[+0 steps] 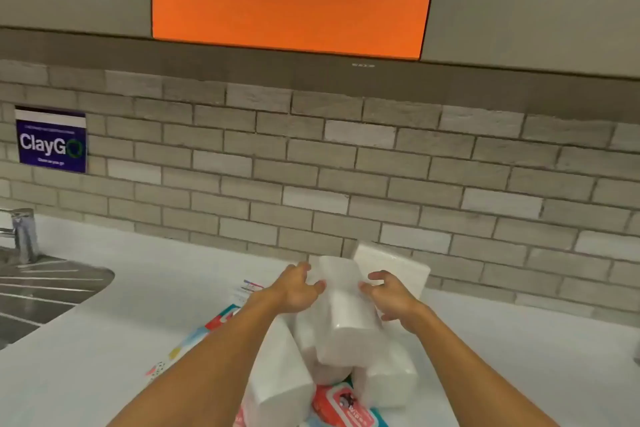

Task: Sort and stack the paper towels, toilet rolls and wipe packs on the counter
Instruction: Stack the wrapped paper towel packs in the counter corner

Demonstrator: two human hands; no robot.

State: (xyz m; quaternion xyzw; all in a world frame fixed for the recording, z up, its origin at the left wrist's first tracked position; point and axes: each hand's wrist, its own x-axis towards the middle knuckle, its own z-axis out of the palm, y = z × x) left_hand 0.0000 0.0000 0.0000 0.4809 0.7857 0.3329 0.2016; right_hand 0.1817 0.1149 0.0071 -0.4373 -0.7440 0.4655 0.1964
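Observation:
A white wrapped paper towel pack [346,308] lies on top of a pile on the white counter [138,288]. My left hand [294,291] grips its left side and my right hand [391,298] grips its right side, fingers curled on the wrap. Behind it another white pack [394,262] leans against the brick wall. Under my left forearm lies a further white pack [280,374], and one more [391,378] sits below the held one. A red and teal wipe pack [346,406] shows at the bottom. Colourful wipe packs [221,319] are partly hidden by my left arm.
A steel sink drainer [41,291] and tap [20,232] are at the far left. A grey brick backsplash [346,166] rises behind the counter. Bare counter stretches to the right of the pile [536,357]. A blue sign [52,140] hangs on the wall at left.

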